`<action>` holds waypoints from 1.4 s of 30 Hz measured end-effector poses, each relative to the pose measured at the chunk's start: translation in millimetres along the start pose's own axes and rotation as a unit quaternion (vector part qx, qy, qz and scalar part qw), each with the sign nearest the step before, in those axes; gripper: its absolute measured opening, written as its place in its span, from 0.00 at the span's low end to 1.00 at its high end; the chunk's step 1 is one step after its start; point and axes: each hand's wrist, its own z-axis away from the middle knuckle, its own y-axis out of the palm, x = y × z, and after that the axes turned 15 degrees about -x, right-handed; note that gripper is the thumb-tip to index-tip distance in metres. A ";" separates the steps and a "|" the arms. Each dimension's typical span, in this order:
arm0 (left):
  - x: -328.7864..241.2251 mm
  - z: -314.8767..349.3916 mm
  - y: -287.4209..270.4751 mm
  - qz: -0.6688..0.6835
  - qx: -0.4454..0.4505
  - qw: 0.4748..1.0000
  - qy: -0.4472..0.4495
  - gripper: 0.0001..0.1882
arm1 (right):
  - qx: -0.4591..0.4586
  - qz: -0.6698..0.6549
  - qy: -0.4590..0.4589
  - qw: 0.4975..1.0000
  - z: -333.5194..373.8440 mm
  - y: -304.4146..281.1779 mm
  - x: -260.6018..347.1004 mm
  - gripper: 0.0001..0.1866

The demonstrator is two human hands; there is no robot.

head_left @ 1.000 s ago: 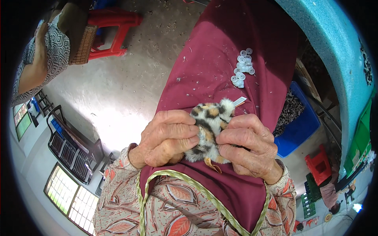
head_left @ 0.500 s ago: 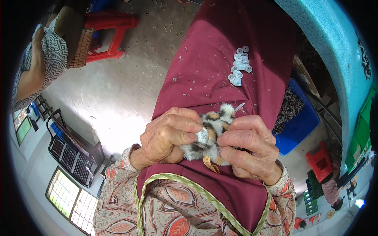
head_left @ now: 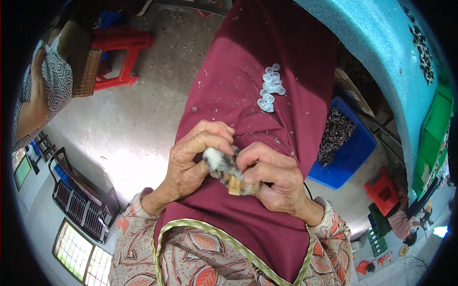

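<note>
A small furry piece (head_left: 220, 161), white, black and tan, with a yellowish fabric tag (head_left: 234, 185), is held above my lap between both hands. My left hand (head_left: 193, 157) pinches its left end, where white fur shows. With thumb and fingers closed, my right hand (head_left: 272, 176) grips the other end. Much of the piece is hidden behind the fingers and slightly blurred. Beyond the hands, several translucent white plastic discs (head_left: 272, 87) lie in a cluster on my maroon apron (head_left: 229, 109), touching neither hand.
At the right, a blue bin (head_left: 350, 159) holds dark and pale furry pieces, beside a light blue table edge (head_left: 367, 38). A red stool (head_left: 126, 62) stands far left, near another person's arm (head_left: 36, 95). A smaller red stool (head_left: 383, 190) is at lower right.
The furry piece has been turned and bunched up between my hands, its tag now facing up. My hands have drawn closer together. The view has shifted slightly, sliding the surroundings left.
</note>
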 end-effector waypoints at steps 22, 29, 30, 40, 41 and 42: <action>-14.1 -9.7 17.3 -0.071 0.118 0.977 0.164 0.13 | -0.102 0.493 -0.064 0.861 -63.1 -59.6 -66.1 0.08; -13.9 -11.9 16.0 -0.067 0.095 0.977 0.177 0.10 | -0.072 0.528 -0.044 0.845 -65.8 -60.9 -85.0 0.07; -13.3 -13.6 16.0 -0.062 0.093 0.976 0.185 0.10 | -0.076 0.522 -0.045 0.848 -65.6 -62.1 -85.6 0.07; -13.5 -14.1 11.3 -0.100 0.087 0.970 0.204 0.09 | -0.060 -0.037 0.250 0.966 -36.0 -20.0 -11.4 0.05; -14.3 -14.2 11.0 -0.107 0.088 0.969 0.205 0.09 | -0.031 -0.033 0.262 0.964 -32.7 -17.3 -7.4 0.04; -14.9 -13.9 10.7 -0.115 0.088 0.968 0.206 0.09 | -0.015 -0.014 0.255 0.967 -30.9 -14.3 -3.3 0.05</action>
